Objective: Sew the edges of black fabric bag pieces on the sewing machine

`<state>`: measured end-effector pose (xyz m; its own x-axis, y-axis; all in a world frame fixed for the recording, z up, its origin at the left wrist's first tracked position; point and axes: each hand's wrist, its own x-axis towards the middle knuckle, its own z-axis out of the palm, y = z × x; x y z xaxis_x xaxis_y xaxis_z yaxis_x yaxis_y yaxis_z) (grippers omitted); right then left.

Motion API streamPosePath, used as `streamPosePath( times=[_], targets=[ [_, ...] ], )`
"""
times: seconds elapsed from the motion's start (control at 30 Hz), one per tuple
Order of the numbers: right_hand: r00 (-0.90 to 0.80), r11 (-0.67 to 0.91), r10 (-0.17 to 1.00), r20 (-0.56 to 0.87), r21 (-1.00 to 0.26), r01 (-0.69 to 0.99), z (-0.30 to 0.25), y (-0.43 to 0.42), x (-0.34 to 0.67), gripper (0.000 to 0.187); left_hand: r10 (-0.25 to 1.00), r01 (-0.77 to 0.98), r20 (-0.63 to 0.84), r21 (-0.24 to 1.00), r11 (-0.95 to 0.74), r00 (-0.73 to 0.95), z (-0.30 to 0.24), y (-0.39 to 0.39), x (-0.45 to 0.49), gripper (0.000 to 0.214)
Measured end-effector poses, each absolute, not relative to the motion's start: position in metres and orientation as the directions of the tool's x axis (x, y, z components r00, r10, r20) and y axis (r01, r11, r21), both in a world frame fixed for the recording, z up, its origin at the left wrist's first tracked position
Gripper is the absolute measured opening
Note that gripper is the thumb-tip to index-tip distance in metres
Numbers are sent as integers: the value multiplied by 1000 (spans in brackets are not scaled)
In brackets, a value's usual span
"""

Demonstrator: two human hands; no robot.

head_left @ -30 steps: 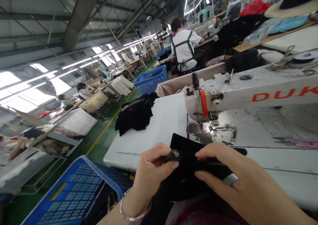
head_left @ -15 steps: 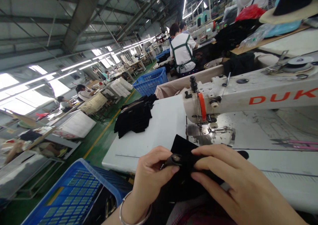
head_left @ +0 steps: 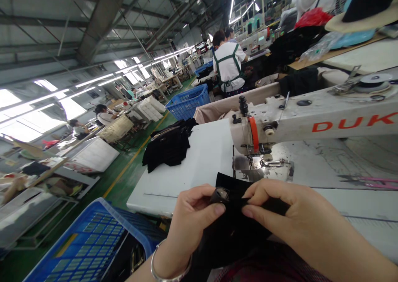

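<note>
Right hand (head_left: pixel 289 209): thumb and forefinger closed in a pinch on the black cloth (head_left: pixel 239 222). Left hand (head_left: pixel 192 217): thumb and fingers gripping the same cloth beside a dark, glossy piece (head_left: pixel 221 194). Black cloth: one, held between both hands at the near edge of the white table (head_left: pixel 207 157), just before the sewing machine (head_left: pixel 294 122); contact with the tabletop cannot be told.

Change noted: right fingers, spread over the cloth half a second ago, now drawn together; left grip much the same. Reading: the hold looks narrower and more exact, probably steadying the cloth near the glossy piece.

Surroundings, by descending size. Workshop: metal roof (head_left: pixel 59 8), strip lights (head_left: pixel 96 79), green floor (head_left: pixel 122 186) with yellow line. White table: ruler marks along the near side. Co-worker (head_left: pixel 230 66): beyond the machine, white shirt, green straps, back turned. Sewing machine: at right, pale, worn, orange-red lettering cut off by the edge of view. Blue basket (head_left: pixel 116 213): at left, below the tabletop, dark items inside. Pile of black pieces (head_left: pixel 168 149): far left part of the table. Scissors (head_left: pixel 373 182): pink handles, lying at right. Bracelet (head_left: pixel 153 265): silver-coloured, left wrist.
</note>
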<state>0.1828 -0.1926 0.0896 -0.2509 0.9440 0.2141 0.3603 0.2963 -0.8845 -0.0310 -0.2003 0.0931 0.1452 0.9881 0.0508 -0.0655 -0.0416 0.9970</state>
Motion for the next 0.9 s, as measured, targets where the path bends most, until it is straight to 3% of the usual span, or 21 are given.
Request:
streamPosePath(
  times=[0.13,0.3,0.4,0.47,0.57,0.63,0.77,0.83,0.9],
  targets=[
    [-230,274,952,201,-895,351,90,-193,183,14,992,-87,21,996,-10,126,95,-200,-30,16],
    [-254,172,964,71,-900,401,94,-193,183,11,996,-54,5,999,-1,86,88,-198,-27,14],
    [-258,156,965,48,-896,417,97,-193,180,9,998,32,37,999,-38,52,91,-197,-30,10],
    [-271,223,956,118,-887,403,103,-197,174,10,996,149,66,986,-76,66,109,-195,-36,10],
    [-373,479,854,363,-829,289,115,-207,164,14,975,397,78,904,-157,207,156,-187,-47,12],
    [-442,573,772,457,-801,173,116,-212,157,15,936,531,-17,827,-184,351,180,-175,-52,12],
    [-505,538,756,416,-835,118,78,-202,153,28,794,657,-298,737,-161,529,159,-136,-49,16],
    [-547,625,722,423,-739,252,45,-189,155,43,770,667,-289,709,-227,569,119,-114,-42,15],
    [-601,715,692,400,-495,494,15,-171,158,41,804,722,-191,586,-367,563,77,-92,-31,12]
  ],
)
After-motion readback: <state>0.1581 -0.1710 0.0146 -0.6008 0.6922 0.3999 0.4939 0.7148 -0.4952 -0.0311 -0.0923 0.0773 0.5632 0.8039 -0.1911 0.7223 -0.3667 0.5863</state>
